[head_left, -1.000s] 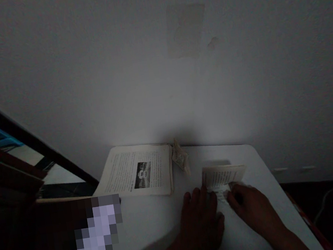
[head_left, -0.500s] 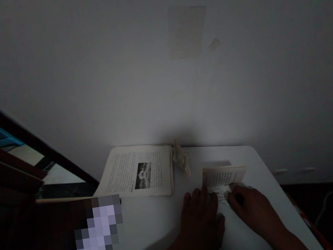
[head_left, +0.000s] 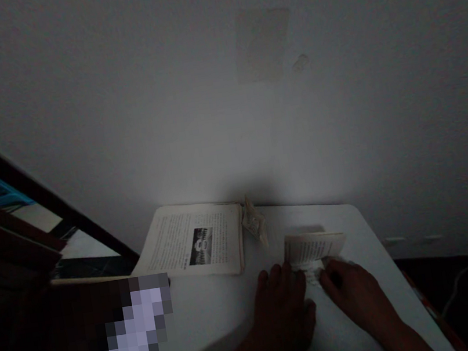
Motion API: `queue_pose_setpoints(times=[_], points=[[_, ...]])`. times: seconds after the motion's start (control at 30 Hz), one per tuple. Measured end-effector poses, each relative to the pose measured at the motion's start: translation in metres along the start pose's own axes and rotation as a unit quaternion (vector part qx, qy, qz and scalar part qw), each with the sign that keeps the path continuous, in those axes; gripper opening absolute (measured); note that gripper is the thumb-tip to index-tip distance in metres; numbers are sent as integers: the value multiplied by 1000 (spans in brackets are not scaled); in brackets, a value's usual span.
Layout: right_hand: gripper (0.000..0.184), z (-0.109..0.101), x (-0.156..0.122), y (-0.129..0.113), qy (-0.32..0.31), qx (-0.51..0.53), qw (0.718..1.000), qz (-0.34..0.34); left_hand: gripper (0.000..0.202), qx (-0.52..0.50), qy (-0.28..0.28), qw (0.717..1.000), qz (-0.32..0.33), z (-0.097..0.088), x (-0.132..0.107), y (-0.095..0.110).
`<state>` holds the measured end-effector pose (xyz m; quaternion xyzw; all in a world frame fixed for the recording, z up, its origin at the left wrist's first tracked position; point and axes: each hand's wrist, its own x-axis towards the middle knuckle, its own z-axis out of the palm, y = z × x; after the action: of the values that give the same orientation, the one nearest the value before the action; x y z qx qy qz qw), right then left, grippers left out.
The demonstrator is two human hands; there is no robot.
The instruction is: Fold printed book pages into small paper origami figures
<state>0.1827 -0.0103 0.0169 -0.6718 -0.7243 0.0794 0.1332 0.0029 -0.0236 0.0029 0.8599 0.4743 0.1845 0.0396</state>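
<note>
A folded sheet of printed paper [head_left: 315,247] is on the white table, its back part standing upright and a smaller part lying flat in front. My left hand [head_left: 284,311] rests palm down at the paper's left edge, fingers stretched out and touching it. Thumb and index finger of my right hand [head_left: 357,293] are pinched at the right side of the lower part, where a small flap shows. Dim light hides the exact creases. Behind my left hand stands a pointed folded-paper shape [head_left: 254,223].
A book [head_left: 160,245] with a printed page and a dark picture lies at the table's back left. The wall [head_left: 190,117] rises right behind the table [head_left: 211,314]. A dark-framed panel [head_left: 89,235] leans at left; a pale cable [head_left: 459,282] hangs at right.
Both hands stay almost in place. The small flap at my right fingertips has shifted slightly and looks flatter; the upright part of the paper stands as before.
</note>
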Motion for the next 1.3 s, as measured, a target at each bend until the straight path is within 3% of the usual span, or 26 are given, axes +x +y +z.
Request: queue_pose_setpoints(times=[1.3], points=[[29,0,0,0,-9,-9,1000,7,45,-12,-8,1000,-7,2,0,0]])
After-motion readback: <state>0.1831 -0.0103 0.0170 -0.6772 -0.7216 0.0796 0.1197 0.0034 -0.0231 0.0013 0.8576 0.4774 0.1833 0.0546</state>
